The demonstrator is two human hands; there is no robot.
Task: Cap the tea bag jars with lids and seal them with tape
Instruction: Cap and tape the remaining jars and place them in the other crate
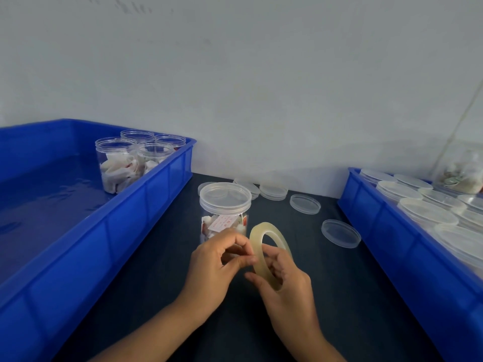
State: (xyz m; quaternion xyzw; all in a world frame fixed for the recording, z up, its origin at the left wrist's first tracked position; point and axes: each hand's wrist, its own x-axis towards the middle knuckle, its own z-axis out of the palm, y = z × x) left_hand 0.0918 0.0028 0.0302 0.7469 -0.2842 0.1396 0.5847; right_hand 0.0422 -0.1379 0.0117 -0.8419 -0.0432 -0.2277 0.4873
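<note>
The right hand [283, 286] grips a roll of clear tape [270, 253], its fingers curled through the ring's hole and its thumb lying along the near outer edge; the roll stands on edge, tilted, just above the dark table [339, 296]; the left hand [218, 265] sits just to the left of the roll, thumb and forefinger pinched together at its outer face (whether a loose tape end lies between them is too small to tell); directly beyond the left hand's knuckles, and partly hidden by them, stands a clear tea bag jar [224, 218] with its clear lid [225, 197] already on, upright on the table; further beyond both hands, loose lids [305, 203] lie scattered flat on the table, one more lid [341, 233] lying to the right of the right hand and beyond it; well to the left of the left hand a blue crate [117, 226] holds four open jars of tea bags [117, 165] clustered in its far right corner, none capped; well to the right of the right hand a second blue crate [407, 257] holds many capped containers or lids packed close, their contents unclear; a pale wall [235, 74] rises behind everything.
</note>
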